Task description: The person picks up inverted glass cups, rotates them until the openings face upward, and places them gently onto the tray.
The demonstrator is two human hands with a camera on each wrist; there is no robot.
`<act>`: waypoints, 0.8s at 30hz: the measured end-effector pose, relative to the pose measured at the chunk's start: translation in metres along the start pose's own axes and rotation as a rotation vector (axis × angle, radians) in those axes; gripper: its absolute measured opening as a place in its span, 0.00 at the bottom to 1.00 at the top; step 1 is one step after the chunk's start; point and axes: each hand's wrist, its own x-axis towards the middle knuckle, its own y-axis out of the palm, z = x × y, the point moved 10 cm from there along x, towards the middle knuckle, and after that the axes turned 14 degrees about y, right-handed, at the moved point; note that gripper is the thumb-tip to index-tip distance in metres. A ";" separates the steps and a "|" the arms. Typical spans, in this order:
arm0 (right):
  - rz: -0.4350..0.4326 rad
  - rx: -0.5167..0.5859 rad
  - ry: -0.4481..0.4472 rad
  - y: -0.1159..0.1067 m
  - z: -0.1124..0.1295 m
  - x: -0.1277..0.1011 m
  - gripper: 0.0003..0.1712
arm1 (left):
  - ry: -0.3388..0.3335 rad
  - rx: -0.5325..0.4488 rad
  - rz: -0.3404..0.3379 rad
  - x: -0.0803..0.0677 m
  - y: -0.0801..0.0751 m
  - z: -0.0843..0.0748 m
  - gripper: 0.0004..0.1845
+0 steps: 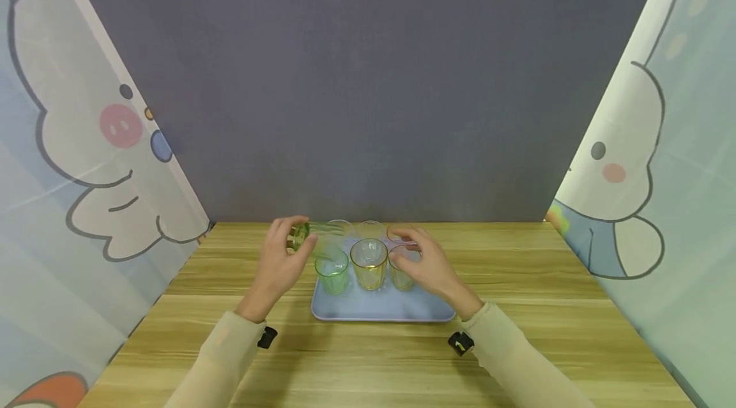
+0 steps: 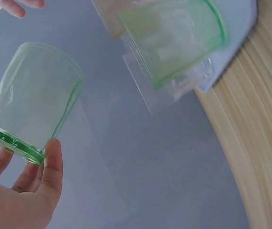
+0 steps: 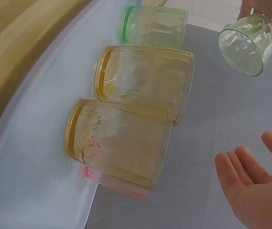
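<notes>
Two pale sleeves reach in from the bottom edge of the head view, over a wooden table (image 1: 517, 280). The left hand (image 1: 278, 264) holds a green glass (image 1: 307, 235) lifted off the table and tipped on its side, mouth pointing right, above the left end of a light blue tray (image 1: 374, 309). The fingers and thumb curl round the thick base of the glass; the left wrist view shows the thumb (image 2: 52, 167) pressed against that base.

The right hand (image 1: 425, 264) hovers open beside the right end of the tray, fingers relaxed and spread, holding nothing. In the right wrist view its fingers (image 3: 250, 176) are apart from the nearest glass.

On the tray, a front row of three glasses stands upright: a second green one (image 1: 332, 271) on the left, a yellow one (image 1: 368, 262) in the middle, and an amber one (image 1: 400, 269) on the right, just beside the open hand. Behind them stand more clear glasses, one with a pink rim (image 1: 399, 234); their number is hard to tell.

A grey wall (image 1: 368, 76) rises behind the table, with cartoon-printed curtains (image 1: 69, 140) on both sides.
</notes>
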 end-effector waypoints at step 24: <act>0.058 0.203 -0.080 0.004 0.009 -0.005 0.27 | -0.226 -0.296 0.002 -0.010 0.024 0.004 0.19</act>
